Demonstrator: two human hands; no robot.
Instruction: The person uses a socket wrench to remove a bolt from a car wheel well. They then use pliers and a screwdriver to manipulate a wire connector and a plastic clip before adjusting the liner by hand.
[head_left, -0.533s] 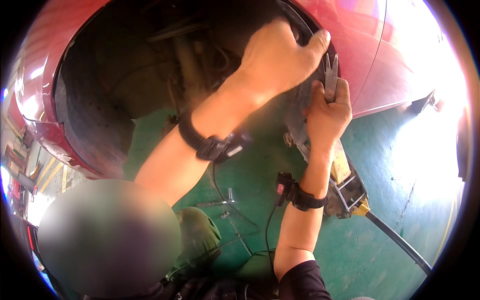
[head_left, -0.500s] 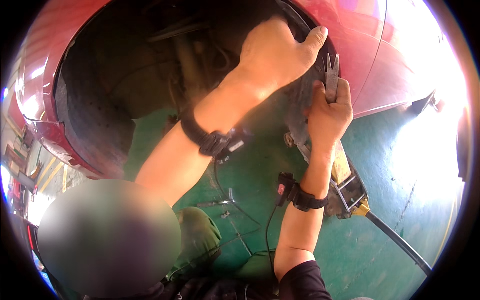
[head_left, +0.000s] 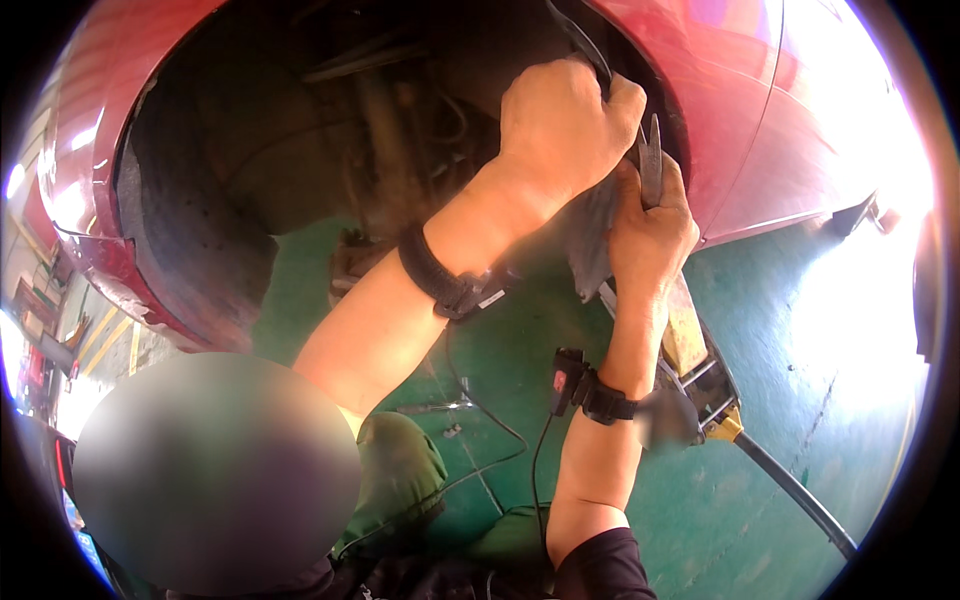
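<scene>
Inside the upper right of the wheel arch, my left hand (head_left: 565, 125) is closed on the edge of a black wheel arch liner (head_left: 582, 38). The liner's edge stands out from the red body panel (head_left: 725, 110). Just below and right of it, my right hand (head_left: 652, 240) grips a two-pronged grey metal tool (head_left: 652, 170). Its prongs point up, close to the liner and my left thumb. The tool's lower end is hidden in my palm.
A floor jack (head_left: 700, 365) with a long handle (head_left: 800, 490) stands under the car at right. On the green floor lie a metal wrench-like tool (head_left: 435, 407) and a black cable (head_left: 490, 420). The dark wheel well (head_left: 230, 150) opens at left, without a wheel.
My left hand has moved slightly right and down, and the liner's edge has shifted with it. The pronged tool has turned in my right hand and moved a little left.
</scene>
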